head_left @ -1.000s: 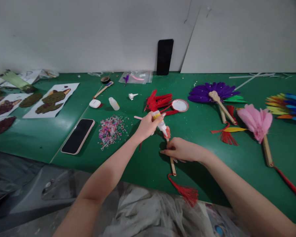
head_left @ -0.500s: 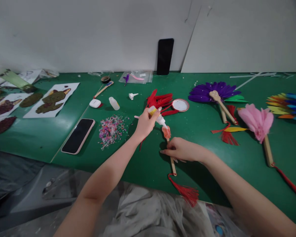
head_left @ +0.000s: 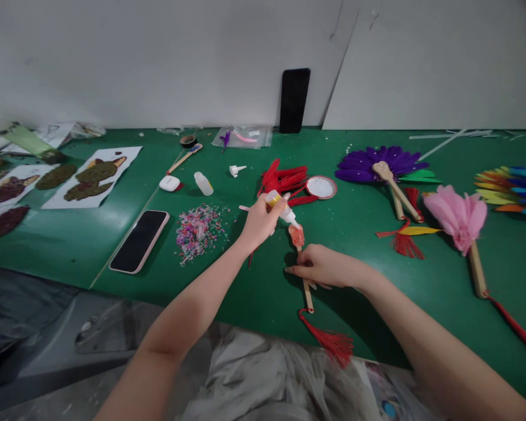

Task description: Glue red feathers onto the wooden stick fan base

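Observation:
My left hand (head_left: 258, 223) is closed round a small glue bottle (head_left: 282, 209) with a yellow band, its nozzle pointing down at the reddish top (head_left: 296, 234) of a wooden fan handle. My right hand (head_left: 322, 266) pins that wooden handle (head_left: 306, 290) to the green table, fingers curled over it. A red tassel (head_left: 332, 341) hangs from the handle's lower end near the table's front edge. Loose red feathers (head_left: 284, 178) lie just behind the bottle.
Beside the feathers sits a round lid (head_left: 320, 187). Purple (head_left: 379, 162), pink (head_left: 456, 216) and rainbow (head_left: 511, 188) feather fans lie to the right. On the left are a phone (head_left: 138, 241), coloured chips (head_left: 197, 228), a white bottle (head_left: 203, 183) and mossy pictures (head_left: 90, 176). A black phone (head_left: 293, 100) leans on the wall.
My left hand lifted the glue bottle a little off the handle's top and tilted it; the nozzle now hovers just above the reddish tip. My right hand stayed put.

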### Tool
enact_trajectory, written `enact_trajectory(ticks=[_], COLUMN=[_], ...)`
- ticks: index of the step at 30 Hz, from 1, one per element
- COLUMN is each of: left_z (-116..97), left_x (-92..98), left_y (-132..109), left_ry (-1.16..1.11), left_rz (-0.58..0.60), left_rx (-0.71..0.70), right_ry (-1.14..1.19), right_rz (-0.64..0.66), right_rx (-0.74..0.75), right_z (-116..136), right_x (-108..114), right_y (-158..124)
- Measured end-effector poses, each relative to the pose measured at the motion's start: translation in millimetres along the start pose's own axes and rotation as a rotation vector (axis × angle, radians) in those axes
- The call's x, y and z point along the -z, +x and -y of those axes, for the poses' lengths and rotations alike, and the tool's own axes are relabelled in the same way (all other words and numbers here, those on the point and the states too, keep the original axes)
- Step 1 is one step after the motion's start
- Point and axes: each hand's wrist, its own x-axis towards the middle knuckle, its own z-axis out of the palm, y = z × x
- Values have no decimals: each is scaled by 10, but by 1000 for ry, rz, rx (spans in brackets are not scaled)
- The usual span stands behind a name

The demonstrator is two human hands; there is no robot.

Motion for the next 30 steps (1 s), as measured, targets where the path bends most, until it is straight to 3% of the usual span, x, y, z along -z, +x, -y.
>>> enact_trajectory(ticks=[5,13,20,25,30], left_z=[-12,20,-3,-29,4], left_x=[0,-9,-15,-13,-20], left_y=[-16,19,-16,-5,2], left_ry=[8,-109,-28,-118,-66], left_rz=[135,31,174,51,-9], left_rx=[122,33,100,49,-2], right_ry=[1,-3,0,-9,-2], right_rz=[-4,-2,-6,-10,-7], right_rx=[-9,-2,-15,1,3], right_z=[1,15,22,11,5], right_x=[3,12,7,1,0], right_y=[6,9,7,6,15])
